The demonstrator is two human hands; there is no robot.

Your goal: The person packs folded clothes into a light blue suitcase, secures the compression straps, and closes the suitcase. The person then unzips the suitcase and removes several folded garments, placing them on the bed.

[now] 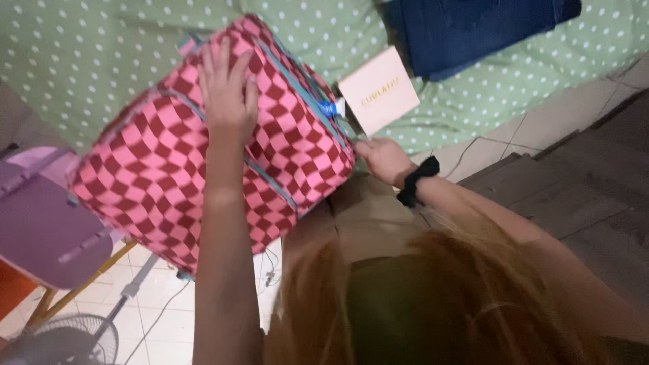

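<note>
your left hand [228,88] lies flat, fingers spread, on the bag [209,145] at the bed [81,61] edge; right hand [382,159] pinches its zipper side. soft, probably light; hold the corners.

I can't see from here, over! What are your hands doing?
Left hand flat on checkered bag. Right hand at bag's side by zipper. Box beside.

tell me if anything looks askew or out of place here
The pink checkered backpack is tilted, part of it hanging past the bed edge, steadied by the left hand. A blue-capped tube pokes out by its zipper.
</note>
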